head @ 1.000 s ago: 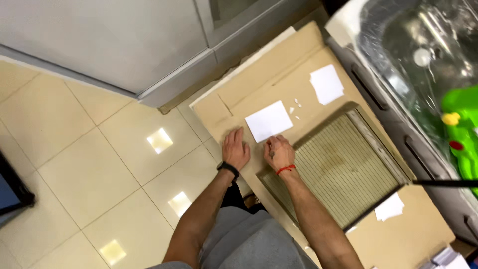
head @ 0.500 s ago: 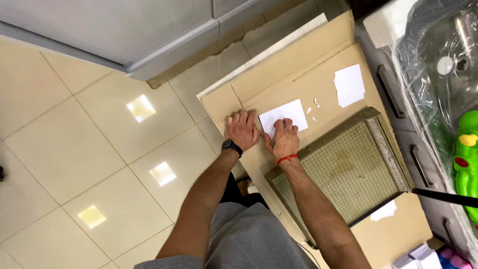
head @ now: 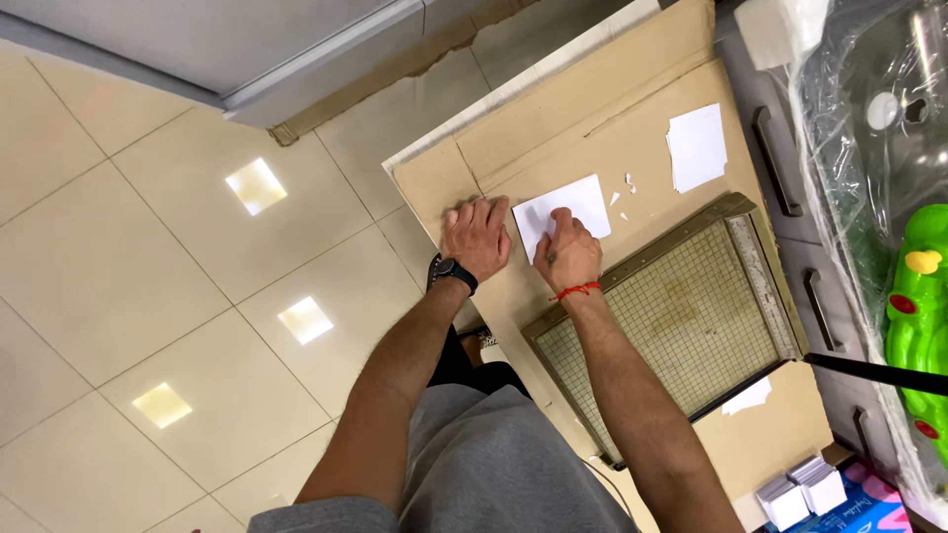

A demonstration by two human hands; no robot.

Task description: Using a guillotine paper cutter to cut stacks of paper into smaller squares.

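A white paper sheet (head: 581, 200) lies on brown cardboard (head: 583, 109) spread over the tiled floor. My right hand (head: 568, 257), with a red thread at the wrist, rests with curled fingers on the sheet's near left part. Next to it, my left hand (head: 477, 235), with a black watch on the wrist, lies flat on the cardboard at the sheet's left edge. Just right of my right hand sits a paper cutter (head: 681, 316) with a gridded green bed, its black lever arm (head: 879, 374) sticking out to the right.
A second white sheet (head: 697, 146) and tiny scraps lie further along the cardboard. A cut piece (head: 748, 397) lies below the cutter, and stacks of small cards (head: 802, 486) at bottom right. Grey drawers (head: 790, 188), a plastic-wrapped sink (head: 869, 109) and a green toy (head: 918, 306) line the right side.
Both hands slid forward from the cutter's corner to the white sheet; the right hand now lies on it, and the left hand is beside it. The view also shifted.
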